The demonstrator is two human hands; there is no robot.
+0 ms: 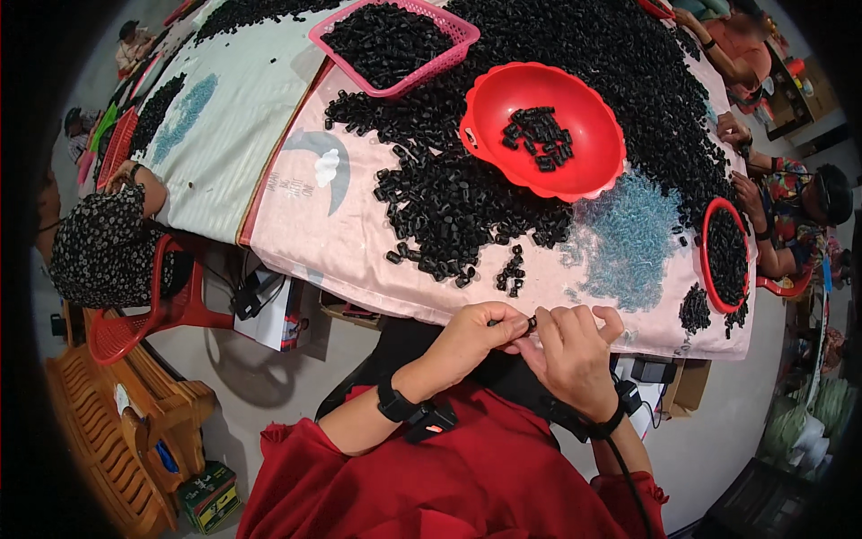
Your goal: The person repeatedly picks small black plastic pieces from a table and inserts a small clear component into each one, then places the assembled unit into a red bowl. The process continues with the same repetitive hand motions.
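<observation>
Just off the table's near edge, my two hands meet fingertip to fingertip. Between them is a small black plastic part [532,324], mostly covered by the fingers. My left hand [471,346] pinches it with thumb and forefinger. From the other side, my right hand [572,355] closes thumb and fingers on it, the little finger raised. A short cluster of black parts [511,272] lies on the cloth just beyond my hands. To its right spreads a heap of small clear bluish pieces [628,241]. Farther off, a red scalloped bowl [588,112] holds several black parts.
A large heap of black parts [440,220] covers much of the pink tablecloth [350,247]. A pink basket [465,31] and a red oval basket [707,260] hold more. Other people sit around the tables. Left are a red chair [135,328] and a wooden bench [99,431].
</observation>
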